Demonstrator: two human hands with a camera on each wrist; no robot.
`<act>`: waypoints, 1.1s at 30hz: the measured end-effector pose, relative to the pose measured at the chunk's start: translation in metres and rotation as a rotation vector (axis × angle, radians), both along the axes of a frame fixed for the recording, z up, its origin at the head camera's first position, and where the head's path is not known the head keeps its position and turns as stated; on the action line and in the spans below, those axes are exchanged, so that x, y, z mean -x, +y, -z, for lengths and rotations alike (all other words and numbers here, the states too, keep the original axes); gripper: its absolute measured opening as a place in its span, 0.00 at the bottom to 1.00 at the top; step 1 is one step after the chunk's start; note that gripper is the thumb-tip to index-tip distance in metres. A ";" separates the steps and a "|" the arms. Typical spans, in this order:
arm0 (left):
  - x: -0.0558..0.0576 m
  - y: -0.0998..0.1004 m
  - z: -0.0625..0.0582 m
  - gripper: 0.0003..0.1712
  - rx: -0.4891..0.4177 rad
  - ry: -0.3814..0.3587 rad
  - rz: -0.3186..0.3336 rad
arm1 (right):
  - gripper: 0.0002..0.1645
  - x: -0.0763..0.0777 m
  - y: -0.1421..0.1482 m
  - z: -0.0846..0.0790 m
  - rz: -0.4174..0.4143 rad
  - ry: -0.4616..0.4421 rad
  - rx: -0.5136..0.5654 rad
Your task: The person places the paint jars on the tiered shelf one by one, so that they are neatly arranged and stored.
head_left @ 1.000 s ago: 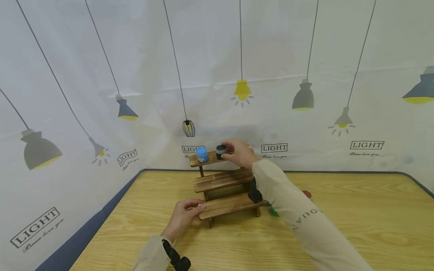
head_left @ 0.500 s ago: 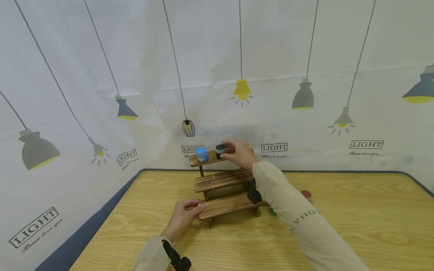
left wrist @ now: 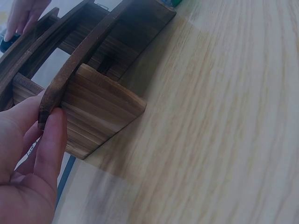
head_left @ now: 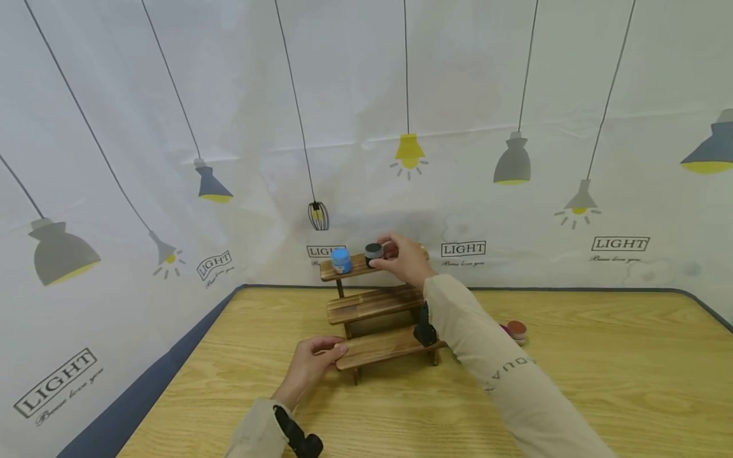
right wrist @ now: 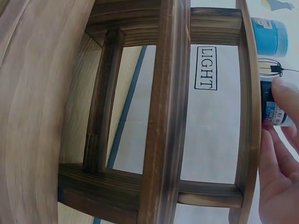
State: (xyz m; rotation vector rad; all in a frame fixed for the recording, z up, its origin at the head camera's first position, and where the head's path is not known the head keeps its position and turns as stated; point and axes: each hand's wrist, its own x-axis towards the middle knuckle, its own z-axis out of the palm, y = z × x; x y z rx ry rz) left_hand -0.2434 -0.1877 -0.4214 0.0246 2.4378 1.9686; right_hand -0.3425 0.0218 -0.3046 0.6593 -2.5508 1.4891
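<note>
A three-step wooden display stand [head_left: 389, 346] is on the table. My left hand [head_left: 312, 364] pinches the left end of its lowest step, thumb above and fingers below, also plain in the left wrist view. On the top step my right hand [head_left: 405, 259] holds a black-lidded paint jar [head_left: 373, 255] between thumb and fingers. The dark jar [right wrist: 269, 103] appears upright against the top step's board in the right wrist view. To its left stands a blue paint jar [head_left: 341, 261], apart from it. A small yellowish thing behind my right hand is mostly hidden.
A red-lidded jar [head_left: 516, 331] and a purple bit next to it show beyond my right sleeve [head_left: 492, 350]. Some green is barely visible by the sleeve. Behind the wooden table [head_left: 229, 356] hangs a lamp-printed wall sheet [head_left: 355, 95].
My right forearm has shifted slightly left, uncovering more of the red-lidded jar. The right fingertips have moved a little around the black-lidded jar. My left hand stays in place.
</note>
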 end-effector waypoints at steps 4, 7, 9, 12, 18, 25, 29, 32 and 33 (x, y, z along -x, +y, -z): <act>0.001 0.000 0.001 0.19 -0.004 -0.004 0.004 | 0.25 0.000 -0.001 0.003 0.023 0.018 0.009; 0.001 0.000 0.002 0.19 -0.001 -0.007 0.004 | 0.26 -0.001 -0.001 0.004 0.019 0.031 -0.002; 0.001 0.000 0.001 0.19 0.002 -0.009 0.003 | 0.28 -0.002 0.000 0.004 0.010 0.028 -0.013; 0.001 0.000 0.001 0.19 0.005 -0.010 0.009 | 0.33 -0.003 0.000 0.002 -0.013 0.008 -0.035; -0.001 0.000 -0.002 0.18 0.001 -0.013 0.011 | 0.35 -0.007 0.005 -0.002 -0.046 0.003 -0.071; -0.001 -0.001 0.002 0.20 0.028 -0.008 -0.002 | 0.32 -0.013 0.019 -0.010 -0.087 0.039 -0.085; -0.001 -0.001 0.001 0.21 0.026 -0.010 -0.005 | 0.32 -0.017 0.025 -0.018 -0.071 0.046 -0.086; -0.001 -0.001 0.000 0.21 0.024 -0.008 -0.007 | 0.31 -0.024 0.029 -0.023 -0.079 0.055 -0.073; -0.001 -0.001 0.000 0.21 0.021 -0.010 -0.010 | 0.30 -0.027 0.031 -0.024 -0.089 0.063 -0.075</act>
